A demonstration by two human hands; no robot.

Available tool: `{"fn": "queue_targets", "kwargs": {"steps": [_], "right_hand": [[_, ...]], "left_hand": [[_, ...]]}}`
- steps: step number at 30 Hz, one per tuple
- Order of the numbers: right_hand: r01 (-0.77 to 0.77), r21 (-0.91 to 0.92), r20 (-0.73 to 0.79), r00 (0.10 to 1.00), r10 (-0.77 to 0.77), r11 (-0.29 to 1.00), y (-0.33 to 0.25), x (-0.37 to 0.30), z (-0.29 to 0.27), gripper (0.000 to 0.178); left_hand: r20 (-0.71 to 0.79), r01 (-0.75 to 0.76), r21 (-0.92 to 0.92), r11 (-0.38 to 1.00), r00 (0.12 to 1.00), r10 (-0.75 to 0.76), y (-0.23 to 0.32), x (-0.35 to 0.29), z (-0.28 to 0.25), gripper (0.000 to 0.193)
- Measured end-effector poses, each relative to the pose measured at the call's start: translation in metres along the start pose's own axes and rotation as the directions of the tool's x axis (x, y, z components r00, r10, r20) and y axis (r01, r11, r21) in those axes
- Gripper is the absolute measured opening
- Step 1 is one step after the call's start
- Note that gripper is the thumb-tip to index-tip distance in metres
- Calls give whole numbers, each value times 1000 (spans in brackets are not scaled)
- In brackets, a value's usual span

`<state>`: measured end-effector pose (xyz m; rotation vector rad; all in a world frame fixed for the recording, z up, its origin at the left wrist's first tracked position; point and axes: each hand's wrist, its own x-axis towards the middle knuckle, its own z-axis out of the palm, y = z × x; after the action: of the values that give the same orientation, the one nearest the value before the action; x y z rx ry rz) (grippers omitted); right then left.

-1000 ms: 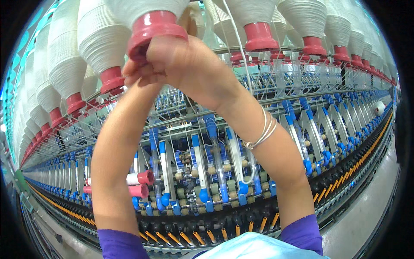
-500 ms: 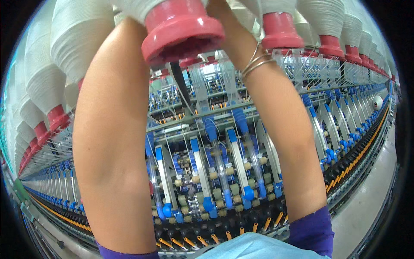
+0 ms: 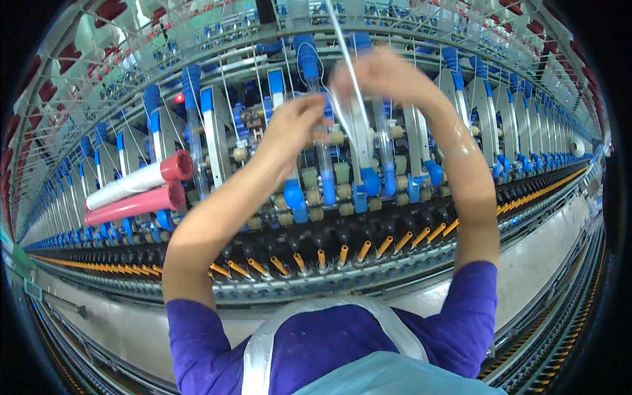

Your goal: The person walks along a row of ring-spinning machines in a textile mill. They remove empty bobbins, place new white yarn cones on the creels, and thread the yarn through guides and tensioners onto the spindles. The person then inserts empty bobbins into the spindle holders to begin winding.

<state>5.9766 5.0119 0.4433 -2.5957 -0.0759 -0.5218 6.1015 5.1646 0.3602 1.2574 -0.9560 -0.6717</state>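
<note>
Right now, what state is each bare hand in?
Left bare hand: fingers bent; whether it holds anything cannot be told.
Right bare hand: blurred, crossed in view by a thick white strand; grip cannot be told.

Purple short-sleeved top (image 3: 336,345), white band, thin bangles.

The left sleeve (image 3: 197,336) and right sleeve (image 3: 471,296) are plain deep purple, lightly creased, and end above the elbows, so both forearms are bare. A wide, flat white band (image 3: 259,355) loops over the chest in a rounded arch, its two ends running down the front. Pale blue cloth (image 3: 395,378), smooth and softly curved, covers the bottom middle. Thin, pale, shiny bangles (image 3: 463,151) circle the right forearm. The left hand (image 3: 299,122) and right hand (image 3: 378,76) are bare, the right one blurred.
</note>
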Motion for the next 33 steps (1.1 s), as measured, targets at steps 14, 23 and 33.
{"fn": "queue_targets", "kwargs": {"steps": [14, 23, 33], "right_hand": [[-303, -488, -87, 950, 300, 819, 83, 128, -36, 48], [-419, -226, 26, 900, 436, 879, 66, 122, -45, 48], [-223, -308, -178, 968, 174, 925, 88, 124, -44, 50]], "left_hand": [[11, 150, 958, -245, 832, 554, -34, 164, 24, 17], [-250, -200, -655, 729, 967, 41, -23, 152, 0, 29], [-283, -126, 328, 936, 933, 224, 12, 124, -17, 28]]}}
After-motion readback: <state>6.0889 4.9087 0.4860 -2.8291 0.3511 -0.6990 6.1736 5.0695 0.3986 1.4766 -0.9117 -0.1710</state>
